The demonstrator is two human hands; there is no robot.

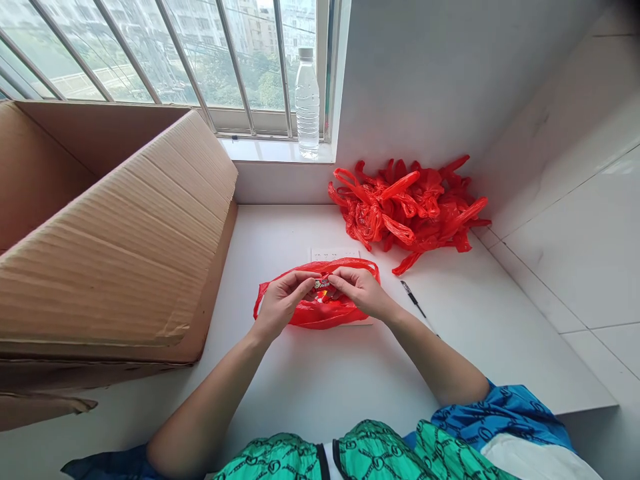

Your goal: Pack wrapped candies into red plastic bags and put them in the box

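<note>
My left hand [284,303] and my right hand [359,292] meet at the middle of the white counter [310,380]. Between their fingertips they pinch a small white and red label [323,283]. Under them lies a thin red plastic bag [320,315], its loop running around both hands. Part of the bag is gathered under my fingers, and I cannot tell if the label is attached to it. A white sheet of paper [334,255] shows beneath the bag. A heap of similar red plastic bags [410,208] sits beyond my right hand.
A large open cardboard box [115,227] fills the left side of the counter. To the right of my hands lies a black pen-like tool [413,298]. A plastic water bottle [307,100] stands on the barred window's sill. White tiled walls rise at the right.
</note>
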